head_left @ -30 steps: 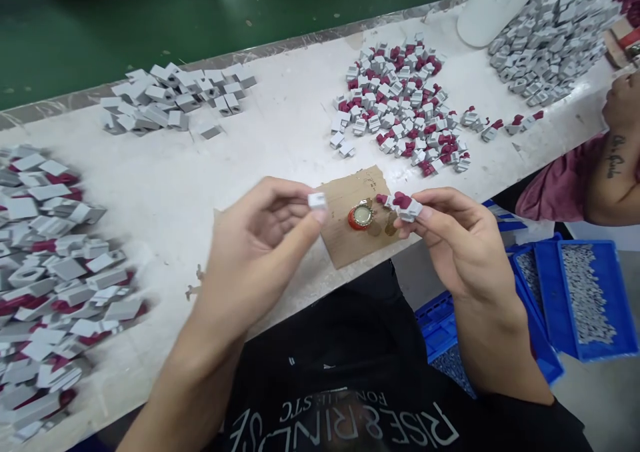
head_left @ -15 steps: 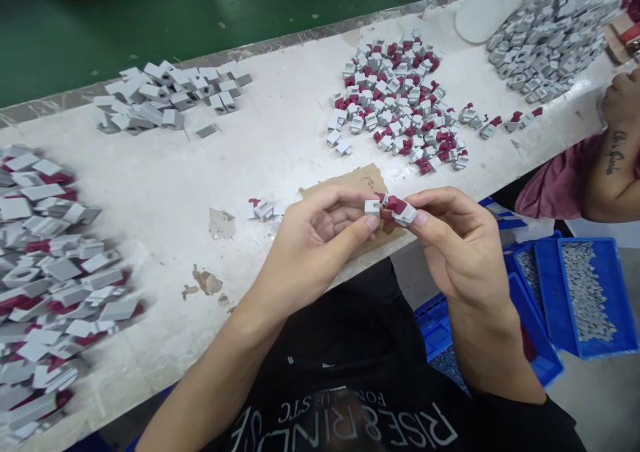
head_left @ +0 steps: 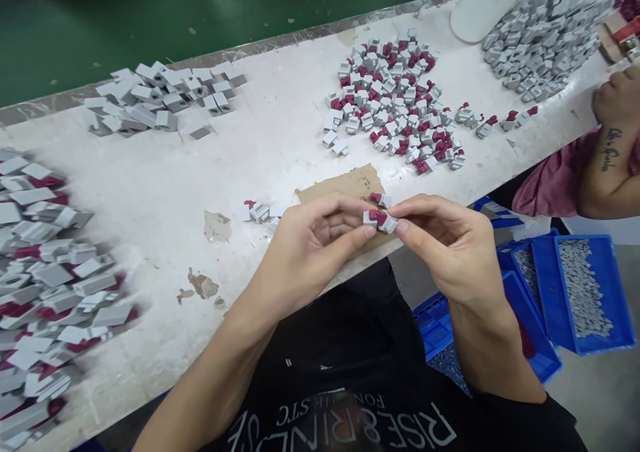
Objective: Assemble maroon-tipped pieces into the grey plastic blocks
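Note:
My left hand (head_left: 305, 252) pinches a small light-grey plastic block (head_left: 369, 218) between thumb and fingertips. Opposite it, my right hand (head_left: 453, 249) grips a grey plastic piece with a maroon part (head_left: 387, 223). The two pieces touch above a brown cardboard sheet (head_left: 340, 183); whether they are joined I cannot tell. Just behind them another maroon-and-grey piece (head_left: 376, 199) shows, partly hidden by the fingers. To the left of my left hand lies a loose grey-and-maroon piece (head_left: 259, 211) on the white table.
Piles of grey-and-maroon pieces (head_left: 395, 99) and grey blocks (head_left: 160, 99) lie across the table (head_left: 280, 145). A larger-looking assembled pile (head_left: 55, 279) is at left. A white bottle (head_left: 480, 5) stands at the back. At right are a co-worker's arm (head_left: 607, 152) and blue bins (head_left: 590, 295).
My right hand has moved left, bringing its maroon-and-grey piece against the grey block in my left hand. The whole view has shifted slightly.

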The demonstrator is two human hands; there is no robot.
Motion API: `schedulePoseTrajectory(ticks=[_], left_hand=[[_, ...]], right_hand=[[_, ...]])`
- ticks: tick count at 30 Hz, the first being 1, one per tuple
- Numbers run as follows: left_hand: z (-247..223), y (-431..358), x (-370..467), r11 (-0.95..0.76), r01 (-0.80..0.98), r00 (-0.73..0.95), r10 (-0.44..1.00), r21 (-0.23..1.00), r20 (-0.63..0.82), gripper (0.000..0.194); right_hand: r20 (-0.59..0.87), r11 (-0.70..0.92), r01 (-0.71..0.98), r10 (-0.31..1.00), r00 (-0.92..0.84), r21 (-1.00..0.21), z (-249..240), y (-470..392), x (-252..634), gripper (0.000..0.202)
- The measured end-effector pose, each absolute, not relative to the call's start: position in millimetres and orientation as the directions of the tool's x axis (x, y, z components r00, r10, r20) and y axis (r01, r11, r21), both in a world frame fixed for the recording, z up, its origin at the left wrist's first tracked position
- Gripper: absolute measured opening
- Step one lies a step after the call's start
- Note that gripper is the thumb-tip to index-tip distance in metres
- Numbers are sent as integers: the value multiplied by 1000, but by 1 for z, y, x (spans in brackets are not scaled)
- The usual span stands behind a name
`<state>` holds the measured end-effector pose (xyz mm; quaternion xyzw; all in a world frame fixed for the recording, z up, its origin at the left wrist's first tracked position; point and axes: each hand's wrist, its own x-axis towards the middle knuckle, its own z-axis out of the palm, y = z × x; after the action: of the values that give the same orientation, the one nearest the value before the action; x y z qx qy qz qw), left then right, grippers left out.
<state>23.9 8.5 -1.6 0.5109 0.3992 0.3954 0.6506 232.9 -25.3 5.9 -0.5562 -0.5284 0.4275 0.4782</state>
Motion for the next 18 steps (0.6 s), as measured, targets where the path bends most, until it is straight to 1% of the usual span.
schedulePoseTrajectory(ticks=[2,5,7,9,11,12,13,15,16,18], left_hand=[[-1,7,21,140,-94,381,920,986,-95,14],[2,4,15,114,-58,390,917,992,-82,15],[8,2,7,79,16,397,914,997,-78,14],[15,1,-7,10,161,366,928,987,-69,14],[22,3,-28,-52,381,221,975,923,-36,14],[24,4,-40,-41,495,104,995,868,-12,14],[26,6,-53,9,589,-23,1000,808,6,16],[27,10,-78,164,694,-227,974,701,-3,21],[27,12,-88,237,716,-286,958,656,-34,23],[24,15,-102,317,743,-313,943,589,-113,23]], right_hand=[[27,20,165,999,43,-986,9,-27,232,4],[27,29,100,999,-23,-995,10,-28,230,8],[18,28,98,994,-104,-995,9,-25,231,10],[30,53,186,992,-126,-981,7,-16,238,10],[126,116,379,992,1,-918,3,-3,253,11],[211,137,498,973,96,-857,0,5,263,15],[299,135,612,938,173,-779,-5,13,273,19],[345,102,752,922,173,-651,-16,26,294,27],[329,98,782,933,143,-615,-22,31,302,26],[310,102,809,945,103,-579,-33,36,313,16]])
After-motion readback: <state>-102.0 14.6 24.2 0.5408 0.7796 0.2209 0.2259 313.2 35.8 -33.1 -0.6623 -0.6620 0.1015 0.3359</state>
